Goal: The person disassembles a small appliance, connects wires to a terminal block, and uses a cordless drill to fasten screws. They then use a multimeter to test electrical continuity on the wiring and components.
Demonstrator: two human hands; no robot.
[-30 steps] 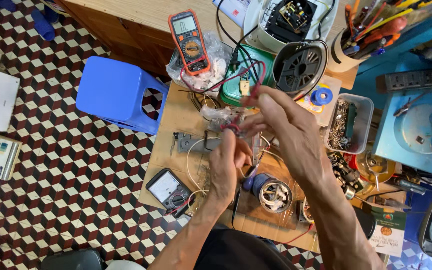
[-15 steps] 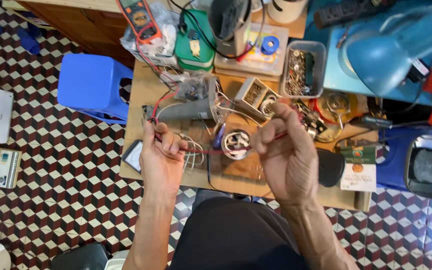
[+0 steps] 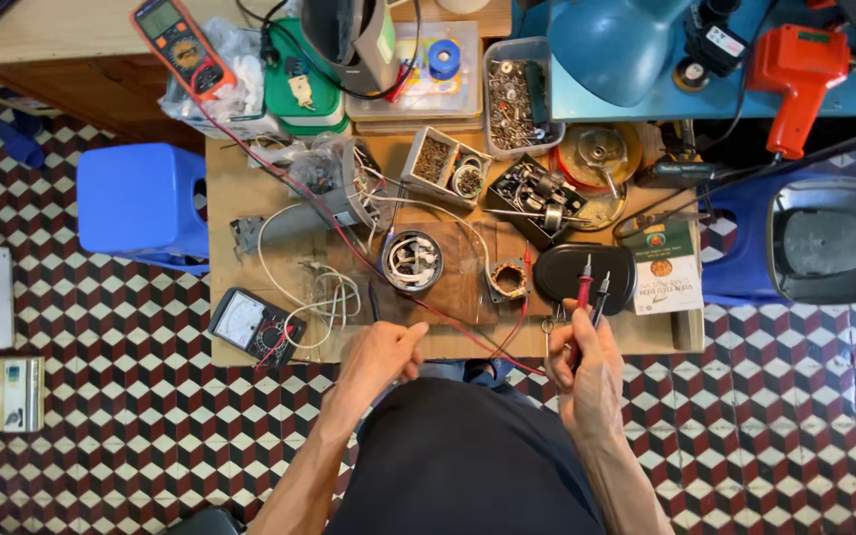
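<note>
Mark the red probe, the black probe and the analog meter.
red probe [image 3: 584,287], head view, on its red handle.
black probe [image 3: 601,296], head view, on its shaft above the fingers.
analog meter [image 3: 253,328], head view, on its face.

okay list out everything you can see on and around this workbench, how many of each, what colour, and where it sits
test probes: two, red and black, held in the right hand
digital multimeter: one, orange, top left
analogue meter: one, black, table's front left corner
round motor part: one, dark with white wires, table centre
oval cover: one, black, right of centre
parts trays: several, clear or grey, back of table
stool: one, blue, left of table
heat gun: one, red, top right
lamp: one, blue, top
table: one, wooden, centre
left hand: one, at table's front edge, loosely closed
right hand: one, gripping the probes
</note>
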